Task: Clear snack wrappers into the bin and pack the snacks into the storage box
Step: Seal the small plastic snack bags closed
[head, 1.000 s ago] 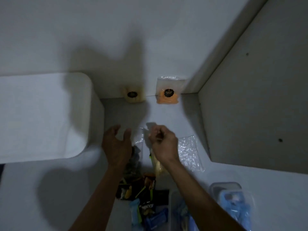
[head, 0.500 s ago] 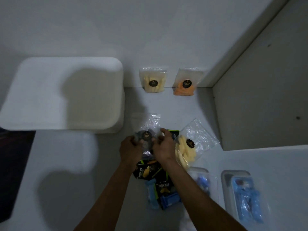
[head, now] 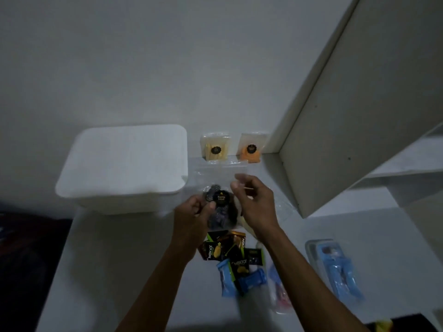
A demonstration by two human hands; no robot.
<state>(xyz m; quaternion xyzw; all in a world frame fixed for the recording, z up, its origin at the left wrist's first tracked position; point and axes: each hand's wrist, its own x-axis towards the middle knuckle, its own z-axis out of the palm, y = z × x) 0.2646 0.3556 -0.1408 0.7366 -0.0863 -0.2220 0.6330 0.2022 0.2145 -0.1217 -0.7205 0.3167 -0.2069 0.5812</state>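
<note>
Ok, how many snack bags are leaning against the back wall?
2: a yellow snack bag beside the white box, and an orange snack bag to its right, by the panel.
</note>
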